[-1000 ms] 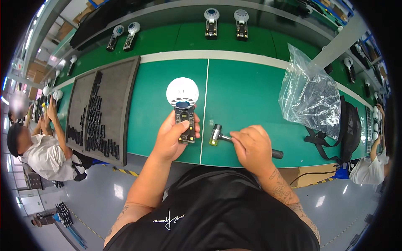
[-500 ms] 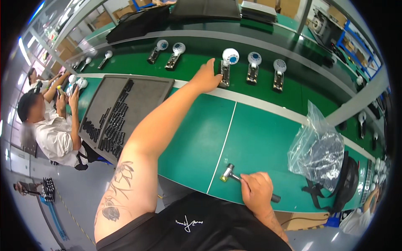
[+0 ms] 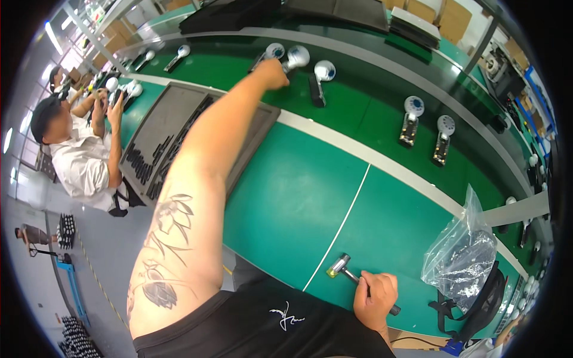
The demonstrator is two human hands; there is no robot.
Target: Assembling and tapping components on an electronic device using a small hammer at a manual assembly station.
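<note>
Over my remote feed I counted one hammer (image 3: pixel 352 276) at the near table (image 3: pixel 298 179). Along the middle of the far green belt (image 3: pixel 367 113) I recorded five round-headed devices (image 3: pixel 412 122), with two more farther left; those toward the edges were too small to count. I noted one grey tray (image 3: pixel 176 110) at left, its black parts (image 3: pixel 138 166) partly hidden and uncounted, and one clear plastic bag (image 3: pixel 459 256) at right.

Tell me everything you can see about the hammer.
The hammer has a short, shiny, metal-looking head with one dark end and one yellow end. A slim shaft runs into the closed right hand; a black end shows beyond. It slants, head leftmost, over the green tabletop; whether they touch is unclear.
</note>
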